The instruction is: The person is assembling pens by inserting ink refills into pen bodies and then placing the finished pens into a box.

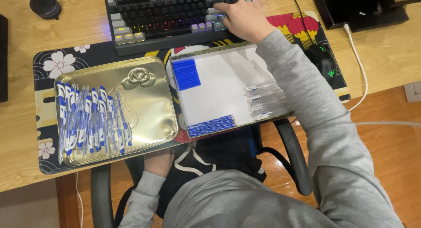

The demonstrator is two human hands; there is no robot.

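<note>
A: Where are the hands?

B: The right hand (240,18) lies on the keyboard (166,15) at the desk's (22,39) far edge, fingers spread flat over the right-hand keys, gripping nothing. The left hand (158,161) sits below the near edge of the desk, under the gold tray (149,109). Only its back shows, so I cannot tell whether it is clenched or loose, or whether it touches the tray's underside.

A: And the pens?

B: A row of blue-and-clear pens (90,120) lies side by side in the left half of the gold tray, which hangs a little over the near edge. Just beside it, to the right, a white tray (219,92) carries blue caps (186,73) at its far left corner, thin blue refills (211,125) along its near edge and clear barrels (265,100) at its right side.

A: How would they handle?

B: Light, stiff, smooth plastic, I'd judge; round, so likely to roll and slip. Best pinched at mid-barrel, one at a time. The refills look thin and would bend.

A: Anything else?

B: A black mouse (323,61) rests on the patterned mat's (61,61) right edge.
</note>
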